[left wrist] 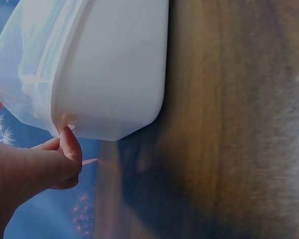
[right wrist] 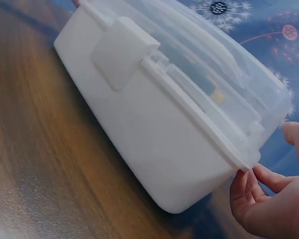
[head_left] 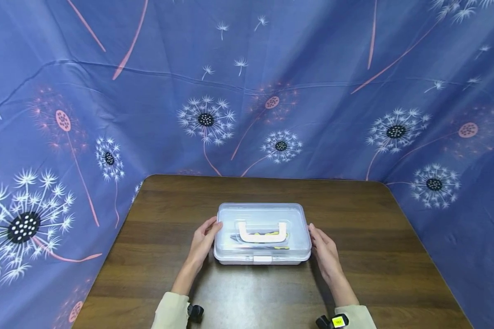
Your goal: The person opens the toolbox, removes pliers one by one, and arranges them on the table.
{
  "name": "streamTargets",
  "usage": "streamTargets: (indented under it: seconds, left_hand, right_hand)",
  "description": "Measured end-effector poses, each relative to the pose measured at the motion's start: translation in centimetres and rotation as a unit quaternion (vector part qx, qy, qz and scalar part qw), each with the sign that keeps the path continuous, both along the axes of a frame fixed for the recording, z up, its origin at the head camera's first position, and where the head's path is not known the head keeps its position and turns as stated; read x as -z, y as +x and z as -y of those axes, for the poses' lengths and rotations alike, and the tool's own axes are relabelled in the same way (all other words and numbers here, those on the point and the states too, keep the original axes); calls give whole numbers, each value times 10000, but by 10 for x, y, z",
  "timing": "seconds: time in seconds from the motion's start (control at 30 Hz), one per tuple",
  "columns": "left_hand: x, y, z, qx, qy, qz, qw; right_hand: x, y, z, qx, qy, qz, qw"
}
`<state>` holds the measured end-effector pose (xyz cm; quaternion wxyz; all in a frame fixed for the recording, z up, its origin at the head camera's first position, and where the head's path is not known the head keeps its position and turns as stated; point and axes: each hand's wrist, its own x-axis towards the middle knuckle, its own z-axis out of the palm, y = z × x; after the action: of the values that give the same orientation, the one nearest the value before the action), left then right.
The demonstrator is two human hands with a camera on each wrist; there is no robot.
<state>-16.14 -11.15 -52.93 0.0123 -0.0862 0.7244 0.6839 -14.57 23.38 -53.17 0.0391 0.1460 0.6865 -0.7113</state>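
Note:
A white plastic storage box [head_left: 226, 262] with a clear lid [head_left: 263, 211] stands at the middle of the wooden table. Its white carrying handle [head_left: 262, 238] lies on top of the lid, and a white latch [right wrist: 120, 54] fastens the front. Tools with yellow and dark parts [head_left: 277, 234] show blurred through the lid. My left hand [head_left: 203, 244] holds the box's left end, its fingertips under the rim in the left wrist view. At the right end my right hand [head_left: 326, 256] holds it, with curled fingers [right wrist: 246, 191] at the rim's corner.
The brown wooden table [head_left: 169, 201] extends around the box on every side. A blue cloth with dandelion prints [head_left: 247, 41] hangs behind it and along both sides. Each wrist wears a small black camera, the left one [head_left: 195, 312] beside a pale sleeve [head_left: 170, 310].

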Motion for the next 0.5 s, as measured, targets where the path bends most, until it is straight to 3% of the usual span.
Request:
streamTargets:
  seconds: [0.2, 0.5]
  left_hand:
    - [-2, -10, 1, 84, -71, -20, 9999]
    - [-4, -25, 5, 226, -429, -42, 9988]
  right_hand:
    - [2, 14, 2, 369, -465, 78, 9982]
    - [10, 35, 11, 906, -744, 194, 9929]
